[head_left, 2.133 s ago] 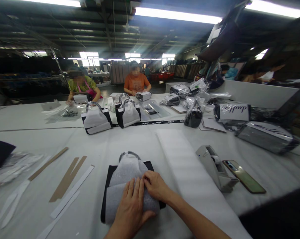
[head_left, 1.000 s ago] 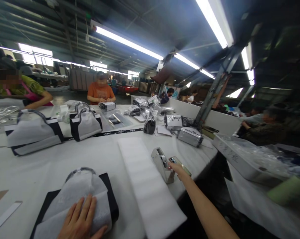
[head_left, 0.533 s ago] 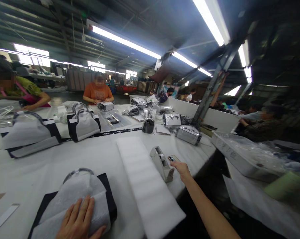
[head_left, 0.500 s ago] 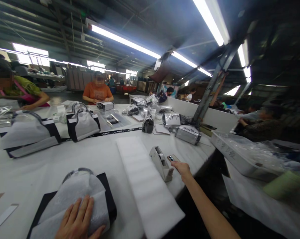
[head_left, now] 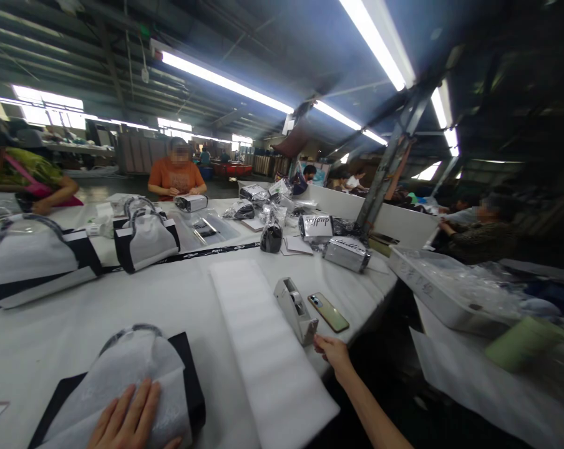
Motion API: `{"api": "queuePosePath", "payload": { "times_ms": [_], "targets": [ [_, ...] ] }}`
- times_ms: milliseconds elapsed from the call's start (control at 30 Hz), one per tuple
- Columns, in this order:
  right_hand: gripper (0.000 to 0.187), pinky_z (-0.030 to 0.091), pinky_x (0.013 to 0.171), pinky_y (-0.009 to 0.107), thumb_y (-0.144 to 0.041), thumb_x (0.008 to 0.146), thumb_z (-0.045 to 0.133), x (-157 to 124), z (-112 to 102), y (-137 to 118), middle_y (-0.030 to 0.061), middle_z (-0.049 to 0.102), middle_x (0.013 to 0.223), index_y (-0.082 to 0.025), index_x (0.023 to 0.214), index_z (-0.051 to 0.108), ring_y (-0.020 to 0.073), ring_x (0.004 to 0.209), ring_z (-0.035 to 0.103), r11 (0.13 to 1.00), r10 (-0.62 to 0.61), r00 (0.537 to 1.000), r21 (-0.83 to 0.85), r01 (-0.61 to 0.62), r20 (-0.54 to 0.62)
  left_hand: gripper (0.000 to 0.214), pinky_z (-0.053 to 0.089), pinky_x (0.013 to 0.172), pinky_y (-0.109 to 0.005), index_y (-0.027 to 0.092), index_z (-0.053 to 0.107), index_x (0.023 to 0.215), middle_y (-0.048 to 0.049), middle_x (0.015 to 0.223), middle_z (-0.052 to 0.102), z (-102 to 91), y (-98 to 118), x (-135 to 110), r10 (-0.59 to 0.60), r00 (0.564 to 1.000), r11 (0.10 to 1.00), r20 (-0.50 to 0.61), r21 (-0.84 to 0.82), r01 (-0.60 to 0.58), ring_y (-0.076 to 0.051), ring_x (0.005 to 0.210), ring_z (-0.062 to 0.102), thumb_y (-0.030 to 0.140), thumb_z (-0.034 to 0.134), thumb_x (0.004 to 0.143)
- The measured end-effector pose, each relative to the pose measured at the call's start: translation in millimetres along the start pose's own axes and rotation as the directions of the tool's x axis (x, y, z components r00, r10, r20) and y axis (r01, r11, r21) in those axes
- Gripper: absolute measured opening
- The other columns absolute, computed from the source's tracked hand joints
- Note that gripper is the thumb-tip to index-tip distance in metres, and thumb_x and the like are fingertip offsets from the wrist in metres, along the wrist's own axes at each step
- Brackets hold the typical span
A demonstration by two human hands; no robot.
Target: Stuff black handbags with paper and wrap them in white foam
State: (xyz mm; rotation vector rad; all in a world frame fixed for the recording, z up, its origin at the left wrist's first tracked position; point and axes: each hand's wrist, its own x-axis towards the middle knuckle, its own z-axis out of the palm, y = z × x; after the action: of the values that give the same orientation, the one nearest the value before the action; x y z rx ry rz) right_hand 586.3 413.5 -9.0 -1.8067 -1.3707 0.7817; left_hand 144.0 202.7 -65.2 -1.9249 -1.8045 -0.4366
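My left hand (head_left: 128,416) lies flat with fingers stretched out on a dark handbag (head_left: 195,380) covered by white wrapping sheet (head_left: 123,368). The bag's handle (head_left: 130,330), also wrapped, arches up at its far side. My right hand (head_left: 333,354) is at the near end of a grey-white tape dispenser (head_left: 295,312), thumb and fingers pinched together at its cutting edge on the tape end, which hardly shows. Just beyond that hand, a phone (head_left: 329,310) lies face down on the table. Between my hands stretches a long strip of white foam (head_left: 263,349).
More wrapped handbags (head_left: 146,240) stand at the left and back. Plastic-bagged packages (head_left: 346,252) lie at the back right. A bin of clear plastic (head_left: 450,293) stands beyond the table's right edge. A person in orange (head_left: 178,174) works across the table.
My right hand has come back from the phone, leaving it on the table, to the near end of the tape dispenser. My left hand stays on the wrapped handbag. The view has shifted slightly.
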Motion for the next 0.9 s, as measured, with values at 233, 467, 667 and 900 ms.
{"api": "queuePosePath", "payload": {
  "times_ms": [233,467,667,900],
  "targets": [
    [0.035,0.047,0.058,0.030,-0.048,0.078,0.055,-2.0,-2.5,11.1,0.0048,0.067,0.059,-0.018,0.067,0.070,0.0208,0.060,0.064,0.957,-0.067,0.997,-0.286,0.058,-0.023,0.083,0.035,0.101,-0.053,0.012,0.058,0.122,-0.0180,0.127,0.058,-14.4,4.3,8.6,-0.004,1.000,1.000,-0.001,-0.006,0.004,-0.037,0.118,0.049,0.076,0.046,0.071],
    [0.030,0.047,0.071,0.036,-0.039,0.076,0.049,-12.0,-17.7,-16.5,0.0111,0.073,0.080,-0.022,0.071,0.073,0.0300,0.081,0.067,0.810,-0.282,0.939,-0.476,0.342,0.195,0.079,0.036,0.103,-0.049,0.014,0.044,0.134,-0.0149,0.137,0.049,-50.3,9.6,24.1,-0.057,0.988,0.998,0.144,-0.004,0.058,-0.035,0.125,0.044,0.070,0.044,0.077],
    [0.031,0.044,0.075,0.031,-0.040,0.090,0.045,-63.6,21.9,-159.0,0.0051,0.071,0.081,-0.024,0.083,0.071,0.0208,0.079,0.064,0.490,-0.609,0.468,-0.161,0.857,0.640,0.083,0.034,0.105,-0.050,0.014,0.038,0.137,-0.0157,0.141,0.045,-61.5,9.9,31.3,-0.120,0.966,0.989,0.228,-0.059,0.136,-0.036,0.128,0.040,0.067,0.052,0.074],
    [0.023,0.039,0.077,0.026,-0.034,0.090,0.054,-127.3,94.4,-290.0,-0.0003,0.068,0.070,-0.025,0.085,0.074,0.0120,0.066,0.058,0.301,-0.472,-0.349,0.520,0.799,0.809,0.086,0.032,0.108,-0.051,0.014,0.037,0.137,-0.0164,0.140,0.045,-73.0,10.1,36.4,-0.156,0.951,0.968,0.267,-0.148,0.201,-0.035,0.131,0.037,0.065,0.059,0.070]
  ]
}}
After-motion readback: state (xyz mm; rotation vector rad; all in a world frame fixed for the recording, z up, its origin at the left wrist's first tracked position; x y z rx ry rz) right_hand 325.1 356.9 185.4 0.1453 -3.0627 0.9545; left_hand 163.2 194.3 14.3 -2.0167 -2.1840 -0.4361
